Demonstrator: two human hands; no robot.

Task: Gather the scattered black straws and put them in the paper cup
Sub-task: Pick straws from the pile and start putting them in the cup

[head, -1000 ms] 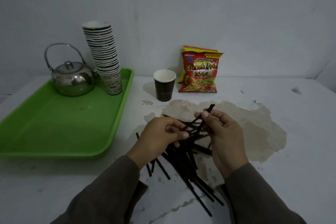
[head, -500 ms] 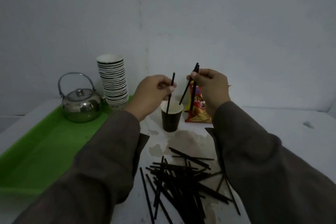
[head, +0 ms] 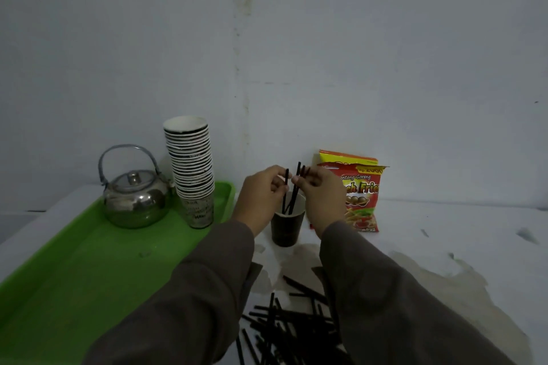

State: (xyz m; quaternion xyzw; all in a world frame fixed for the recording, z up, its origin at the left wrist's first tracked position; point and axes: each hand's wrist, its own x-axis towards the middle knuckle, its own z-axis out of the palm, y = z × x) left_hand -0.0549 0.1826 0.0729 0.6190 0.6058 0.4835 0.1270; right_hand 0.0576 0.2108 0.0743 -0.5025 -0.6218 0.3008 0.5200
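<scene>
A dark paper cup [head: 287,227] stands on the white table between my forearms. Just above its rim my left hand [head: 262,198] pinches one black straw [head: 285,191] whose lower end is inside the cup. My right hand [head: 321,197] pinches two black straws [head: 296,187] that slant down into the cup as well. The two hands nearly touch over the cup. A scattered pile of black straws [head: 284,326] lies on the table near the lower edge, partly hidden by my sleeves.
A green tray [head: 74,270] at the left carries a metal kettle [head: 135,195] and a tall stack of paper cups [head: 191,169]. A red and yellow snack bag [head: 363,195] leans against the wall right of the cup. The tabletop paint is peeled around the pile.
Both hands have risen from the pile with straws, come together over the cup and lowered the straw ends into it. The view has tilted upward.
</scene>
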